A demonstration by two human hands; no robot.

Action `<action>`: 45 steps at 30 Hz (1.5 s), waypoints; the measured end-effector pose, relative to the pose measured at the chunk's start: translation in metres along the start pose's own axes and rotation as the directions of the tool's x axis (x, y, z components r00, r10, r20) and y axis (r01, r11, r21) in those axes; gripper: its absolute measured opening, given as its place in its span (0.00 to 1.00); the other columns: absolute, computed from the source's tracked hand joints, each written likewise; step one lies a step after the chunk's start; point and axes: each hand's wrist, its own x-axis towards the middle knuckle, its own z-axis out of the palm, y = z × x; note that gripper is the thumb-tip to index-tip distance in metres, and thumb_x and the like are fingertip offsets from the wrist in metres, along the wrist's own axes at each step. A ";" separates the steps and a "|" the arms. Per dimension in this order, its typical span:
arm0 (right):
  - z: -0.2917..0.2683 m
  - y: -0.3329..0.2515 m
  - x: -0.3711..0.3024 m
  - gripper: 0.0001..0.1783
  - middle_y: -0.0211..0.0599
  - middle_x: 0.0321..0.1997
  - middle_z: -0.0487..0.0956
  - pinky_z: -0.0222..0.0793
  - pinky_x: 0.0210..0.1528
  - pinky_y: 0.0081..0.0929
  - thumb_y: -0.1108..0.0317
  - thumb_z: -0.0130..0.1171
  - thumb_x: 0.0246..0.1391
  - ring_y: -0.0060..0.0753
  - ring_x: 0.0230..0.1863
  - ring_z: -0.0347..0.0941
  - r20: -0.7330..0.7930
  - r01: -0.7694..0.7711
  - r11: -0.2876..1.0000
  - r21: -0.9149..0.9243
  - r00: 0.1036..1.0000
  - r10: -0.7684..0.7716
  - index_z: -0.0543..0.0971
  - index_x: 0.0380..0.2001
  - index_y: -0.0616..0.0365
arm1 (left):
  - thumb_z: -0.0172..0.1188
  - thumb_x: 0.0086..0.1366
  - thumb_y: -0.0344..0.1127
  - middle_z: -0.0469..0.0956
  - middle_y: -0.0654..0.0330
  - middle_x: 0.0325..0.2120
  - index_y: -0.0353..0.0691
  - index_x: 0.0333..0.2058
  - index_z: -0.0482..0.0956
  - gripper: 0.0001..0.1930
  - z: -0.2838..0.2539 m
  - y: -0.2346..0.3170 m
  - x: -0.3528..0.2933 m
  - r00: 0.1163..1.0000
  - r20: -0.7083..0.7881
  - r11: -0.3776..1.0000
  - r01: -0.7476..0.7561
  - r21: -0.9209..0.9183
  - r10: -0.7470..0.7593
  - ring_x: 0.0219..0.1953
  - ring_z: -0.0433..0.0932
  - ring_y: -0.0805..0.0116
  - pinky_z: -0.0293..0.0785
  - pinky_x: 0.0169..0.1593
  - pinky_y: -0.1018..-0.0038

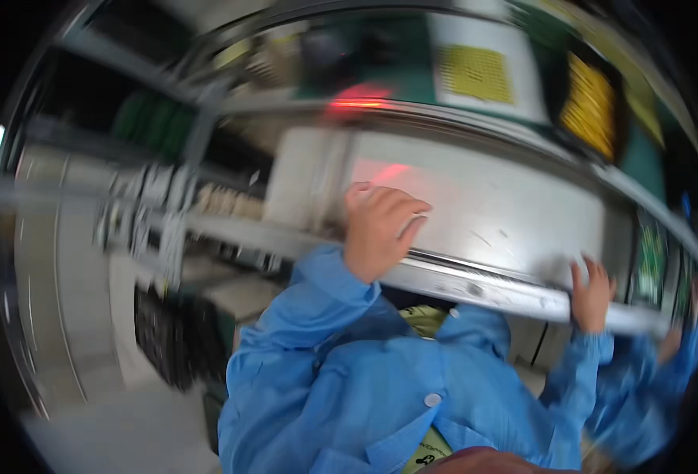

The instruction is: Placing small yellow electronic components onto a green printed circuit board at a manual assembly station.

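Blue work coat (pixel 388 387) fills the foreground, with the left hand (pixel 381 225) curled above the left part of a pale flat surface (pixel 483 209), though blur means I cannot tell whether it grips anything, and the right hand (pixel 592 292), fingers spread wide, near the right end of the metal rail (pixel 491 286) edging it.

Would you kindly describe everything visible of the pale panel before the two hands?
The pale panel is a broad, flat, grey-white surface, smooth-looking, its material unclear. Short dark marks lie toward its near edge, and a red glow falls at its far left. It lies between a far rail and a near metal rail. The left hand is over its left end, the right hand by its near right corner; blur hides whether either touches it.
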 end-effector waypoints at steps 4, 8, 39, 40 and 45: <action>0.037 -0.031 0.066 0.25 0.50 0.61 0.82 0.67 0.69 0.44 0.55 0.60 0.71 0.52 0.65 0.76 -0.139 0.238 0.939 0.249 0.968 -0.208 0.79 0.62 0.61 | 0.74 0.59 0.37 0.81 0.66 0.42 0.50 0.46 0.86 0.16 -0.043 -0.090 -0.040 0.949 -0.298 0.962 0.169 0.212 -0.101 0.49 0.79 0.62 0.62 0.62 0.55; 0.005 -0.084 0.029 0.23 0.50 0.62 0.79 0.71 0.65 0.44 0.61 0.58 0.73 0.51 0.62 0.76 -0.112 0.507 0.804 0.312 0.860 -0.499 0.76 0.64 0.61 | 0.77 0.56 0.36 0.78 0.58 0.49 0.50 0.52 0.85 0.23 -0.139 -0.114 -0.158 0.835 -0.510 0.835 0.423 0.352 -0.208 0.53 0.75 0.51 0.69 0.57 0.56; 0.001 -0.284 0.045 0.33 0.42 0.66 0.77 0.75 0.59 0.33 0.54 0.51 0.78 0.31 0.57 0.80 0.106 -0.050 0.095 0.994 0.577 -0.810 0.61 0.76 0.59 | 0.64 0.51 0.37 0.67 0.71 0.29 0.65 0.58 0.87 0.32 -0.132 -0.043 -0.088 0.906 -0.152 0.767 -0.235 0.598 0.395 0.30 0.71 0.72 0.68 0.36 0.73; 0.003 -0.290 0.046 0.34 0.41 0.65 0.78 0.75 0.59 0.33 0.50 0.49 0.78 0.30 0.56 0.80 0.081 -0.130 0.003 0.991 0.601 -0.796 0.60 0.77 0.59 | 0.63 0.52 0.38 0.67 0.72 0.29 0.65 0.60 0.86 0.32 -0.113 -0.045 -0.066 0.871 -0.127 0.732 -0.311 0.606 0.475 0.30 0.71 0.72 0.68 0.37 0.74; 0.008 -0.286 0.045 0.24 0.33 0.56 0.82 0.80 0.50 0.25 0.65 0.59 0.73 0.24 0.51 0.81 0.137 -0.261 -0.090 0.961 0.734 -0.665 0.68 0.67 0.58 | 0.63 0.58 0.38 0.68 0.72 0.31 0.64 0.61 0.83 0.29 -0.045 -0.053 -0.017 0.838 -0.064 0.771 -0.466 0.434 0.543 0.34 0.72 0.72 0.69 0.41 0.73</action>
